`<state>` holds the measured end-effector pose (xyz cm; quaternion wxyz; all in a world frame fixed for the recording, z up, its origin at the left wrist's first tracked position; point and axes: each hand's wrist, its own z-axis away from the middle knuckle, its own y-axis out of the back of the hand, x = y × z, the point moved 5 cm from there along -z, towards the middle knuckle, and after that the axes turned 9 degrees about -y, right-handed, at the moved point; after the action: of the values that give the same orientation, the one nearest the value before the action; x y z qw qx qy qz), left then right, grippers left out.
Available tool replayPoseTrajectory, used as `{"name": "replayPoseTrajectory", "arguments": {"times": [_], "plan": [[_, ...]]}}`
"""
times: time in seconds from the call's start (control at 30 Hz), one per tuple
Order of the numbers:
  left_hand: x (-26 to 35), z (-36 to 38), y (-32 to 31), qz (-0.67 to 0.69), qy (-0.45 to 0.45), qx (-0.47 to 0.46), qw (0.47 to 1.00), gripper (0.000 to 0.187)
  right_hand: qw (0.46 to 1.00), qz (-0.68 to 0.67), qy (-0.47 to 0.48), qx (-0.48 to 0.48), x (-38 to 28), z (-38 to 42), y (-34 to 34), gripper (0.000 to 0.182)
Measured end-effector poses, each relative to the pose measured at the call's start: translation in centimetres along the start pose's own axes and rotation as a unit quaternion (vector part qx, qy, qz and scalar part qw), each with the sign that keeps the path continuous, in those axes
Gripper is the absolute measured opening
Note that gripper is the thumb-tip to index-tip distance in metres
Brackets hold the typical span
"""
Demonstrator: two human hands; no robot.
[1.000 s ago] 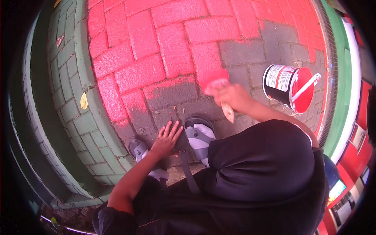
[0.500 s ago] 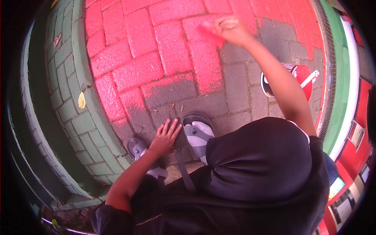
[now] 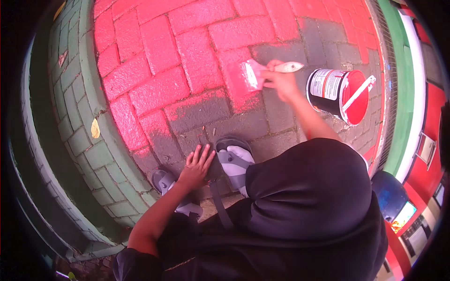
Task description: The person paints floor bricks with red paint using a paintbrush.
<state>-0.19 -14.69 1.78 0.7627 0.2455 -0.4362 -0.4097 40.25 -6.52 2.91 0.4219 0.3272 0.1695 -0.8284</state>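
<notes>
My right hand (image 3: pixel 281 83) grips a wide paintbrush (image 3: pixel 289 67) by its pale handle. Its bristle end, coated in red, lies over a brick at the edge of the red-painted paving (image 3: pixel 199 58). My left hand (image 3: pixel 198 165) rests flat on unpainted grey brick with its fingers spread, between my two sandalled feet. To the right of my right hand is a paint bucket (image 3: pixel 326 86) with a black and white label. Red paint coats its inside, and a white paint-smeared stick (image 3: pixel 358 93) lies across its mouth.
A green-painted brick kerb (image 3: pixel 101 150) borders the paving on the left, with a yellow leaf (image 3: pixel 95 128) on it. Along the right runs a narrow grating (image 3: pixel 386 89) beside a green strip (image 3: pixel 402 93). Grey unpainted bricks (image 3: pixel 281 110) lie between my feet and the bucket.
My right hand has come nearer to my body with the paintbrush, and the arm no longer covers the bucket. My left hand stays on the same spot.
</notes>
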Motion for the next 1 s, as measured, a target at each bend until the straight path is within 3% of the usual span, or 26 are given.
{"name": "replayPoseTrajectory", "arguments": {"times": [0.03, 0.1, 0.13, 0.17, 0.2, 0.23, 0.3, 0.37, 0.4, 0.47, 0.5, 0.57, 0.6, 0.67, 0.8, 0.87, 0.93, 1.0], "plan": [[0.0, -0.1, -0.3, -0.016, -0.002, 0.01, 1.0, 0.132, 1.0, 0.0, 0.004, -0.003, -1.1, -0.8, 0.9, 0.024], [0.0, 0.2, -0.1, -0.032, -0.002, 0.013, 0.999, 0.132, 0.976, 0.199, 0.091, 0.019, -2.5, -1.4, 1.4, 0.02], [0.1, 0.2, 0.4, -0.018, -0.003, 0.004, 1.0, 0.133, 0.977, 0.196, 0.088, 0.018, -2.5, -1.0, 0.7, 0.02], [0.1, 0.0, 0.6, -0.003, -0.004, -0.001, 1.0, 0.133, 0.916, 0.255, 0.304, 0.055, -4.7, 0.7, -1.0, 0.018], [0.1, -0.1, 0.2, -0.002, -0.004, 0.001, 1.0, 0.133, 0.805, 0.302, 0.504, 0.088, -5.9, 2.9, -2.5, 0.016], [0.2, 0.0, -0.4, -0.041, -0.006, 0.02, 0.999, 0.134, 0.804, 0.303, 0.504, 0.088, -4.6, 3.1, -2.6, 0.016], [0.1, 0.1, -0.1, -0.087, -0.009, 0.042, 0.995, 0.135, 0.68, 0.539, 0.495, 0.037, 0.0, 3.3, -4.5, 0.011], [0.1, 0.0, 0.3, -0.016, -0.009, 0.01, 1.0, 0.137, 0.587, 0.63, 0.508, -0.016, 2.4, 7.3, -5.3, 0.018], [0.0, 0.0, 0.4, -0.017, -0.009, 0.01, 1.0, 0.137, 0.587, 0.629, 0.51, -0.015, 2.5, 9.2, -5.1, 0.018], [0.1, 0.1, 0.3, -0.018, -0.013, 0.026, 0.999, 0.139, 0.708, 0.551, 0.408, -0.166, 2.8, 11.7, -4.9, 0.009], [0.0, 0.1, 0.1, -0.018, -0.015, 0.025, 0.999, 0.139, 0.709, 0.551, 0.408, -0.165, 3.0, 11.4, -5.2, 0.009], [0.0, 0.1, -0.2, -0.034, -0.014, 0.027, 0.999, 0.138, 0.889, 0.204, 0.378, -0.16, 2.1, 9.9, -4.2, 0.009], [0.0, 0.2, -0.4, -0.022, -0.011, 0.026, 0.999, 0.139, 0.957, 0.141, 0.198, -0.161, 2.9, 7.5, -3.4, 0.017], [0.2, 0.0, 0.6, 0.011, -0.002, 0.009, 1.0, 0.141, 0.992, 0.068, 0.103, -0.021, 3.4, 3.2, -0.2, 0.023], [-0.1, 0.0, -0.9, -0.052, -0.013, 0.03, 0.998, 0.143, 0.979, 0.058, 0.187, 0.054, 0.6, 5.1, 2.1, 0.019], [-0.1, 0.4, -0.4, -0.015, -0.011, 0.034, 0.999, 0.143, 0.91, 0.215, 0.341, 0.1, -0.9, 8.3, -1.2, 0.015], [0.0, 0.0, -0.3, 0.023, -0.006, 0.026, 0.999, 0.144, 0.839, 0.384, 0.385, -0.032, 0.9, 9.3, -6.1, 0.003], [0.0, -0.3, 0.0, 0.022, -0.002, -0.006, 1.0, 0.136, 0.808, 0.304, 0.498, -0.08, 1.2, 10.3, -8.7, 0.005]]}}
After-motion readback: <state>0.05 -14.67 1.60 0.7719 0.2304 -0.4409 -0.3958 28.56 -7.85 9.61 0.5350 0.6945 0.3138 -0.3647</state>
